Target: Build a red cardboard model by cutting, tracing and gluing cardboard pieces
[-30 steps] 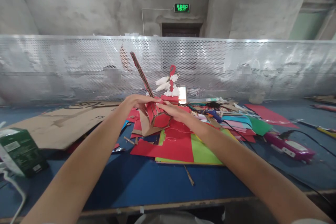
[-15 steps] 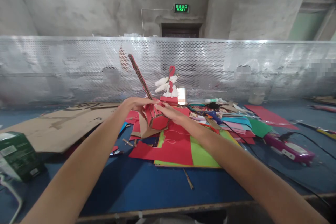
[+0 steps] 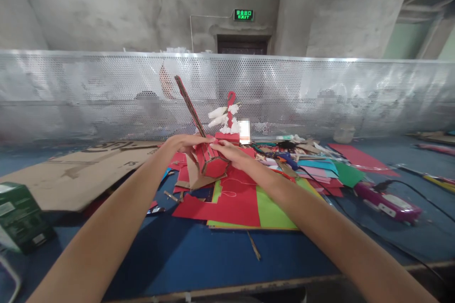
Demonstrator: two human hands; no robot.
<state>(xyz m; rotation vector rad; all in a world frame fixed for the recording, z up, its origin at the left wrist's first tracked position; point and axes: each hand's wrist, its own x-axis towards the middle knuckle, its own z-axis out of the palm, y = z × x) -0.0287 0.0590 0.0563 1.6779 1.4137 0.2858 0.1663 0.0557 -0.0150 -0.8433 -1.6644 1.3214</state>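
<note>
Both my hands are on a red cardboard model [image 3: 216,168] with a faceted, boxy body and bare brown edges. My left hand [image 3: 188,142] bends over its upper left side, partly hiding it. From the right, my right hand [image 3: 227,150] grips the top, its fingertips close to the left ones. A long, thin cardboard strip [image 3: 189,105] with red edging slants up and left from behind my left fingers; whether it is joined to the model is hidden. Just behind stands a red box [image 3: 227,139] with white flower-like pieces [image 3: 223,120] and a red loop above it.
Red and lime paper sheets [image 3: 273,206] lie under and before the model. Flattened cardboard [image 3: 103,170] and a green box [image 3: 23,215] are at left. Coloured paper, a blue glue gun [image 3: 287,160] and a purple power strip [image 3: 387,202] with a black cable lie right. A perforated metal screen [image 3: 284,94] stands behind.
The whole view has shifted slightly. My hands keep their hold on the red model with almost no change, the fingertips staying close together at its top.
</note>
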